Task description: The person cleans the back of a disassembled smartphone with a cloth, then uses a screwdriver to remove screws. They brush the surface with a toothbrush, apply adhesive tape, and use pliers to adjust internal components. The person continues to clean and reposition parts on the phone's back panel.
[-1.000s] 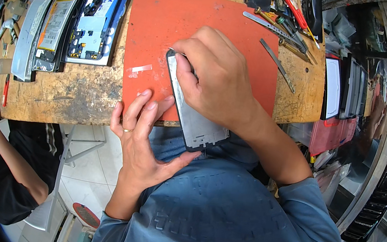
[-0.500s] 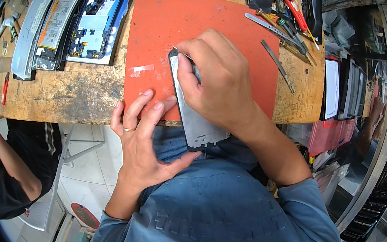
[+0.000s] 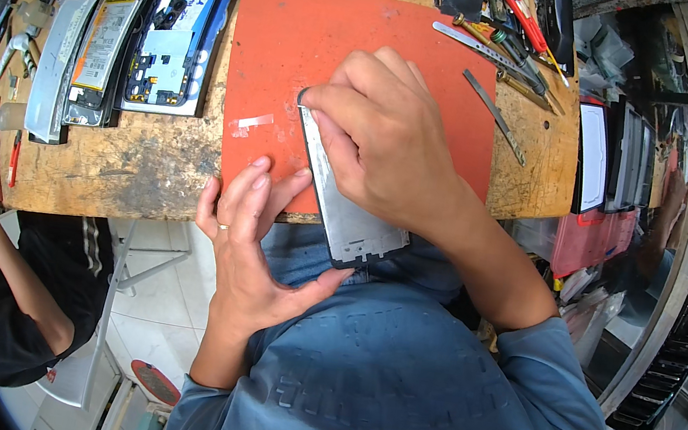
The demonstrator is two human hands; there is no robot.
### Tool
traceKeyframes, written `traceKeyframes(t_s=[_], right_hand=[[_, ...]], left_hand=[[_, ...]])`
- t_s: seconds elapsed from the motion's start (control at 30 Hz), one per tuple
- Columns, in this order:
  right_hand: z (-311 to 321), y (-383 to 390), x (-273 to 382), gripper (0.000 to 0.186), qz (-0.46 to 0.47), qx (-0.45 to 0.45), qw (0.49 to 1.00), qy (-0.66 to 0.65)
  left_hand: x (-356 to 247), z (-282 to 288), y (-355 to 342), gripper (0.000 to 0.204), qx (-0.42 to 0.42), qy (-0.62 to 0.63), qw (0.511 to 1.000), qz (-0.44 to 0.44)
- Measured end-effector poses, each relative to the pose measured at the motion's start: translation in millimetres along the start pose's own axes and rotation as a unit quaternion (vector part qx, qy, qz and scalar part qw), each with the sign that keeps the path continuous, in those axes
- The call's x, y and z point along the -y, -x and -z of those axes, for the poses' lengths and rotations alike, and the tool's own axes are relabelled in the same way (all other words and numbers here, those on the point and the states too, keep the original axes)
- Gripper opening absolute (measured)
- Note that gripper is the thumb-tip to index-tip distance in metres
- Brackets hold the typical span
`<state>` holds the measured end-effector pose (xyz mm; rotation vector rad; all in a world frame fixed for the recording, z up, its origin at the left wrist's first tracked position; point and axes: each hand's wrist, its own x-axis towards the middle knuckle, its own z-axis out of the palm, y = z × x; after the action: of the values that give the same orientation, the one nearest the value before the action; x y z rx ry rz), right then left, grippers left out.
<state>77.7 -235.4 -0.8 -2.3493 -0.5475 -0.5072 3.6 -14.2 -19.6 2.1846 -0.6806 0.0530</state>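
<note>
Right hand (image 3: 389, 147) over the red mat (image 3: 281, 39), fingers curled and closed on the far end of a grey metal frame (image 3: 344, 215), fingertips pinching its top corner. Frame lies slanted: far end on the mat, near end jutting past the bench edge (image 3: 149, 161) above the person's lap. Left hand (image 3: 253, 264) below it, palm up, fingers loosely spread and only slightly bent; fingertips touch the mat's near edge just beside the frame's left side, thumb tip against the frame's near end. Not gripping, more a prop. Ring on one finger. Strip of clear tape (image 3: 249, 124) on the mat left of the frame. Opened phones (image 3: 172, 32) in a row at the bench's left. Tweezers and screwdrivers (image 3: 510, 36) at the far right, apart from both hands. Another person's arm (image 3: 4, 255) at the lower left, away from the bench work.
</note>
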Motion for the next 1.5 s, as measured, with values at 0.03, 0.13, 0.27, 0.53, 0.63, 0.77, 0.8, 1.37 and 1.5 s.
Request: traceKeyframes(t_s=[0.03,0.13,0.27,0.53,0.63,0.77,0.8,1.37,1.5], right_hand=[[2,1,1,0.01,0.002,0.003,1.0,-0.003],[7,8,4,0.021,0.008,0.017,1.0,-0.011],[15,21,17,0.019,0.013,0.048,0.999,-0.007],[33,58,47,0.015,0.047,0.083,0.995,-0.011],[42,71,58,0.014,0.048,0.11,0.993,-0.019],[53,77,60,0.014,0.056,0.163,0.984,-0.037],[57,74,58,0.015,0.06,0.177,0.981,-0.046],[49,24,17,0.019,0.018,0.073,0.99,-0.122],[24,8,-1,0.017,0.017,0.012,0.999,-0.036]], left_hand=[[0,1,-1,0.13,0.004,0.002,1.0,0.001],[1,3,-1,0.137,-0.001,0.004,1.0,0.0],[5,4,-2,0.145,-0.021,-0.002,1.0,-0.004],[2,16,-20,0.141,0.014,-0.087,0.995,-0.045],[4,21,-35,0.13,0.03,-0.111,0.991,-0.067],[6,27,-41,0.109,0.06,-0.135,0.985,-0.091],[3,29,-43,0.102,0.068,-0.147,0.983,-0.089],[-12,26,7,0.036,-0.027,0.039,0.996,-0.073],[-13,17,3,0.053,-0.041,-0.021,0.997,-0.058]])
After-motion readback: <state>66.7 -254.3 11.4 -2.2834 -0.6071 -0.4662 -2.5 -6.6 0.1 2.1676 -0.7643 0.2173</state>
